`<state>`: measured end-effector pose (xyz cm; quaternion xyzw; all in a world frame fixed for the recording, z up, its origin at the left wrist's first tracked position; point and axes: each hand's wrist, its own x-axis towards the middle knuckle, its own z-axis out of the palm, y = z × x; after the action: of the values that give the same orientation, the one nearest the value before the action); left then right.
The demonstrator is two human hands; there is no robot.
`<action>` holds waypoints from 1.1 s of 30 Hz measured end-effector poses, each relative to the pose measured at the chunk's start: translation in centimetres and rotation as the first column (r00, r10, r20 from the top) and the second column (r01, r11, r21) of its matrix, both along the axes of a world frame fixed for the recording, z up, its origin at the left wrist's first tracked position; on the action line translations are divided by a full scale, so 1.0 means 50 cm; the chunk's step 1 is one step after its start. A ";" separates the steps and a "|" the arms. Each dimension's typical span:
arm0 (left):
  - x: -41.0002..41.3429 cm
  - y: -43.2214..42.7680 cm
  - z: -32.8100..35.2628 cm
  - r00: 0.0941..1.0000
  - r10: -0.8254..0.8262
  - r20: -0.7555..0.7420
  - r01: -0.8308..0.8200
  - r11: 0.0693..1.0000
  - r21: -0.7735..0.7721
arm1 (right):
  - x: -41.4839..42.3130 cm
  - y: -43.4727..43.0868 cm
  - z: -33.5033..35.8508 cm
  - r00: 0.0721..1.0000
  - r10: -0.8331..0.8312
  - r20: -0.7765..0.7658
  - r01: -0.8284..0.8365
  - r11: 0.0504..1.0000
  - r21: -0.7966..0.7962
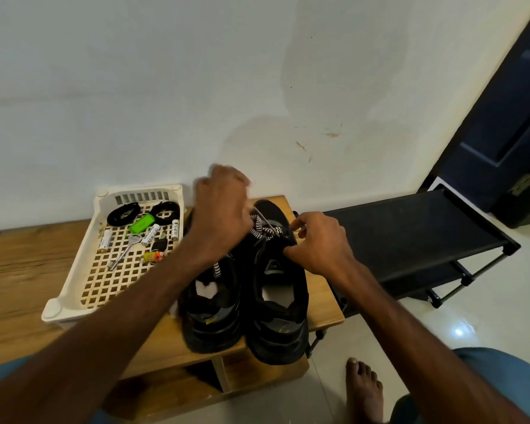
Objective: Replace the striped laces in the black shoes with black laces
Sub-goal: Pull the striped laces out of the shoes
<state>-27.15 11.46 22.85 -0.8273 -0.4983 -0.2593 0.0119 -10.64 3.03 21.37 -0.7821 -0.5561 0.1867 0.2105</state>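
Two black shoes stand side by side on a wooden bench [19, 270], heels toward me: the left shoe [210, 313] and the right shoe [277, 301]. A black-and-white striped lace [259, 229] crosses the right shoe's eyelets. My left hand [224, 209] is curled over that shoe's front and pinches the striped lace, pulling it up. My right hand [318, 243] grips the right shoe's upper edge near the eyelets. Another striped lace end [216, 269] shows on the left shoe. Two coiled black laces [126, 212] lie in a cream basket [71, 289].
The cream basket also holds batteries, a green tag, a key and small keyrings. A black shoe rack [410, 237] stands right of the bench, with a dark door behind it. My bare foot [364, 390] is on the tiled floor. The wall is right behind the bench.
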 end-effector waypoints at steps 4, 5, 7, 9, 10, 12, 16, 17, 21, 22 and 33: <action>-0.098 0.066 0.038 0.957 0.240 0.161 -0.252 0.966 0.062 | 0.002 -0.001 0.005 1.000 -0.012 0.013 0.012 1.000 -0.016; -0.106 0.068 0.035 0.962 0.238 0.137 -0.240 0.971 -0.002 | 0.000 -0.002 0.004 1.000 -0.008 0.021 0.008 1.000 -0.018; -0.094 0.048 0.019 0.984 0.142 0.112 -0.124 0.981 -0.152 | -0.007 -0.005 0.003 0.999 0.007 0.052 -0.006 1.000 -0.013; -0.059 0.014 0.001 0.996 0.055 0.068 -0.042 0.982 -0.185 | -0.021 -0.007 0.003 0.995 0.027 0.093 -0.027 1.000 0.007; -0.040 0.000 -0.005 0.999 0.031 0.042 -0.024 0.986 -0.164 | -0.028 -0.008 0.003 0.993 0.038 0.110 -0.041 0.999 0.030; -0.011 -0.027 -0.009 0.999 0.001 0.043 0.003 0.994 -0.110 | -0.044 -0.005 0.005 0.985 0.061 0.159 -0.076 0.993 0.093; 0.002 -0.063 -0.019 0.993 -0.062 0.099 0.089 0.950 -0.299 | -0.071 0.017 0.008 0.954 0.101 0.282 -0.133 0.986 0.097; 0.002 -0.070 -0.022 0.991 -0.078 0.109 0.111 0.935 -0.336 | -0.075 0.023 0.008 0.945 0.110 0.307 -0.140 0.987 0.075; 0.002 -0.073 -0.021 0.989 -0.090 0.118 0.128 0.918 -0.376 | -0.078 0.046 0.006 0.931 0.130 0.342 -0.157 0.986 0.053; 0.001 -0.071 -0.021 0.989 -0.091 0.115 0.129 0.916 -0.381 | -0.077 0.048 0.006 0.931 0.130 0.342 -0.159 0.986 0.057; 0.011 -0.072 -0.039 0.994 -0.036 0.103 0.069 0.939 -0.336 | 0.008 0.039 0.015 0.994 0.082 -0.072 -0.070 0.986 0.150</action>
<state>-26.60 7.84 20.89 -0.8166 -0.5134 -0.2088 -0.1614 -10.25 4.96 22.12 -0.7348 -0.5891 0.1834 0.2818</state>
